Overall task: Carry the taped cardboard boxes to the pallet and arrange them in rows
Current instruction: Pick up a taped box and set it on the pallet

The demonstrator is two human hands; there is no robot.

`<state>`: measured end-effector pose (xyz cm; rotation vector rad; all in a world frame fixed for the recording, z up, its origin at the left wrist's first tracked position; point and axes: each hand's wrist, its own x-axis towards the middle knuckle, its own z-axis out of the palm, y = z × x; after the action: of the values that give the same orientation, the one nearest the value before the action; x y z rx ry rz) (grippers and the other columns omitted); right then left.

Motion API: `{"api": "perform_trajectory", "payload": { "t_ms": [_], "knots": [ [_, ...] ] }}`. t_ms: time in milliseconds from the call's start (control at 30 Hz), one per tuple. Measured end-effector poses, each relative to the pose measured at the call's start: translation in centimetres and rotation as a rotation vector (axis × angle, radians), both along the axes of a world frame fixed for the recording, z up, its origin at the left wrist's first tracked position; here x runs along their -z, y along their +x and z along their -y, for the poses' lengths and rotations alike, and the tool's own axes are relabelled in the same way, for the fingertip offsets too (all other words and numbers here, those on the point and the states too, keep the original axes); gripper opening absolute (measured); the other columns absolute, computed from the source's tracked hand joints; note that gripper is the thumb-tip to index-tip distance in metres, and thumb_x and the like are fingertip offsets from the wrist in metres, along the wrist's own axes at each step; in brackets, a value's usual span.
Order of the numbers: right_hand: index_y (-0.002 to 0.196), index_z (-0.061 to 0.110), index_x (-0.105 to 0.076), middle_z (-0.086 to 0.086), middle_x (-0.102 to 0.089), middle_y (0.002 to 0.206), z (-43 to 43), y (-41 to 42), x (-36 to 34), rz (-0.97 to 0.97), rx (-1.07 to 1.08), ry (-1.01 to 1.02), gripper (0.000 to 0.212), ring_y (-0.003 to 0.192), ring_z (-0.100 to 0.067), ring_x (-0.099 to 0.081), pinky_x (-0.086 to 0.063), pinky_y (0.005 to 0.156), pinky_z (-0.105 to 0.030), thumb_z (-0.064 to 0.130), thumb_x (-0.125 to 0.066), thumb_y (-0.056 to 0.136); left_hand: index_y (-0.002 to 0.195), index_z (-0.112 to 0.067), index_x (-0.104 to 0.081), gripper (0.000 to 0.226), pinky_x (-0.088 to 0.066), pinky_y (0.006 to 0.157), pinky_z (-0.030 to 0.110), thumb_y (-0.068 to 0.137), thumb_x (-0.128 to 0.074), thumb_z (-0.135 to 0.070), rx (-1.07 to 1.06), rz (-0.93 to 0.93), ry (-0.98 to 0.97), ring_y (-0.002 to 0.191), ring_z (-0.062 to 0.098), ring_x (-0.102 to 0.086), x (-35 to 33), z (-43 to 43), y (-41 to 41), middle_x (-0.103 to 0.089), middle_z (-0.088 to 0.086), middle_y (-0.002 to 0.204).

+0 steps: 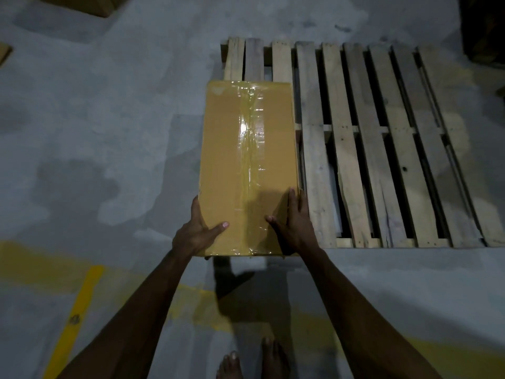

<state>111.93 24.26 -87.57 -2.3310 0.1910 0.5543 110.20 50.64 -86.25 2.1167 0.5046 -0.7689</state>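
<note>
The taped cardboard box (246,165) is in your two hands, long side pointing away from you, with a glossy strip of clear tape (252,149) running down the middle of its top. It lies over the left slats of the wooden pallet (382,146). Its near end sticks out past the pallet's near edge, above the floor (109,132), and throws a shadow there. You cannot tell whether the far end rests on the slats.

Your left hand (196,228) grips the near left corner: the thumb (218,228) lies flat on top, and the fingers wrap down the side, out of sight. Your right hand (296,222) holds the near right corner, thumb (274,224) spread across the top towards the tape. Its fingers (293,199) are stretched forward along the right edge, closed against the box.

The rest of the pallet, to the right of the box, shows bare slats. A yellow painted line (79,310) crosses the grey floor at your left, and your bare feet (229,365) show at the bottom edge. More cardboard (82,4) lies at the top left.
</note>
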Motion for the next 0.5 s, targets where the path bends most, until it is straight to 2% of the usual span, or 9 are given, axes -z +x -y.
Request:
{"api": "perform_trajectory", "payload": {
  "t_ms": [133,200,267,367,500],
  "knots": [
    [0.165,0.024,0.009,-0.007,0.017,0.171,-0.2,-0.2,-0.6,-0.006,0.006,-0.008,0.114,0.156,-0.039,-0.012,-0.029,0.120,-0.060,0.060,-0.069,0.090,0.157,-0.040,0.010,0.139,-0.046,0.107,0.062,0.052,-0.068,-0.088,0.001,0.009,-0.015,0.135,0.040,-0.049,0.1,-0.5,0.3,-0.039,0.006,0.156],
    [0.164,0.021,0.009,-0.009,0.016,0.172,-0.8,-0.6,-1.4,0.016,0.032,-0.035,0.115,0.157,-0.038,-0.009,-0.025,0.122,-0.061,0.070,-0.062,0.089,0.156,-0.036,-0.002,0.133,-0.047,0.105,0.063,0.054,-0.069,-0.088,0.007,0.100,0.000,0.137,0.037,-0.047,-0.3,-0.3,0.4,-0.040,0.004,0.156],
    [0.165,0.021,0.005,-0.008,0.016,0.172,-2.0,-0.9,-3.0,0.072,0.046,-0.096,0.114,0.158,-0.035,-0.005,-0.023,0.123,-0.062,0.080,-0.052,0.086,0.159,-0.031,-0.006,0.123,-0.046,0.106,0.064,0.066,-0.068,-0.084,0.051,0.226,0.097,0.141,0.037,-0.043,-2.3,0.5,0.6,-0.032,0.004,0.163],
    [0.165,0.026,0.001,-0.003,0.016,0.172,-4.9,-1.1,-7.3,0.160,-0.008,-0.095,0.111,0.159,-0.029,-0.001,-0.017,0.125,-0.060,0.083,-0.047,0.084,0.164,-0.024,-0.009,0.107,-0.041,0.112,0.058,0.087,-0.071,-0.064,0.137,0.353,0.219,0.148,0.035,-0.035,-7.3,2.4,1.0,-0.020,0.006,0.171],
    [0.165,0.029,-0.006,0.002,0.012,0.173,-8.3,-1.6,-16.2,0.241,-0.065,-0.023,0.100,0.158,-0.028,-0.008,-0.023,0.120,-0.061,0.075,-0.054,0.091,0.164,-0.021,-0.020,0.081,-0.041,0.114,0.056,0.098,-0.067,-0.028,0.166,0.473,0.216,0.150,0.033,-0.035,-15.9,3.4,0.8,-0.024,0.008,0.170]
  ]
}}
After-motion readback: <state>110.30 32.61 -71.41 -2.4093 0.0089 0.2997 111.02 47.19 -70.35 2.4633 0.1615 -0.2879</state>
